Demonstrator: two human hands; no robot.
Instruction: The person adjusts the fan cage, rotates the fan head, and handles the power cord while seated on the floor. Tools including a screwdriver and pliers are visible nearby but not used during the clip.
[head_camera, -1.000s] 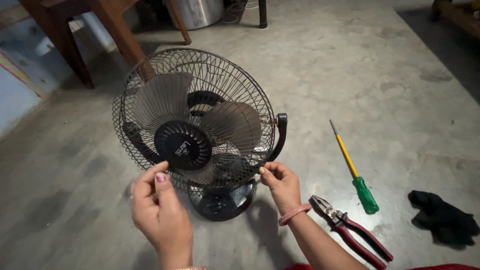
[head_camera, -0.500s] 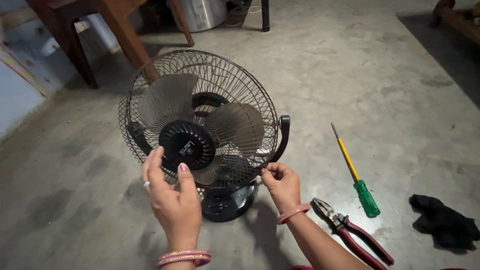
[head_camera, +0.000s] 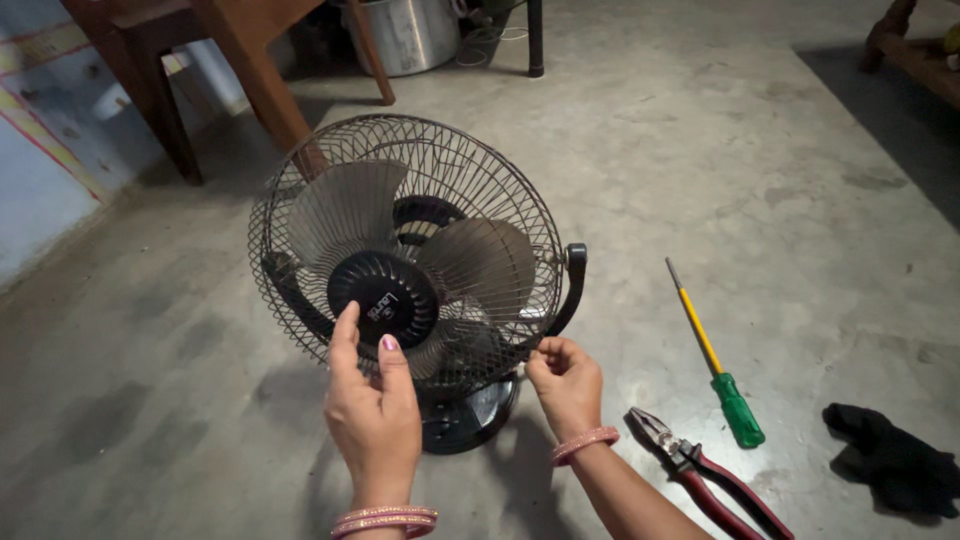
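A black table fan (head_camera: 410, 260) stands on the concrete floor, its wire guard tilted up toward me, grey blades behind the wires. My left hand (head_camera: 372, 410) rests with spread fingers against the front of the guard, just under the round black centre cap (head_camera: 385, 298). My right hand (head_camera: 565, 385) pinches the guard's lower right rim between thumb and fingers. The fan's round black base (head_camera: 465, 420) shows between my two wrists.
To the right on the floor lie a screwdriver (head_camera: 715, 360) with a yellow shaft and green handle, red-handled pliers (head_camera: 705, 480) and a black cloth (head_camera: 895, 455). Wooden furniture legs (head_camera: 255, 80) and a metal pot (head_camera: 405, 35) stand behind the fan.
My left hand has moved from the guard's lower left edge up and right onto its front, near the centre cap. The right hand has kept its pinch on the rim.
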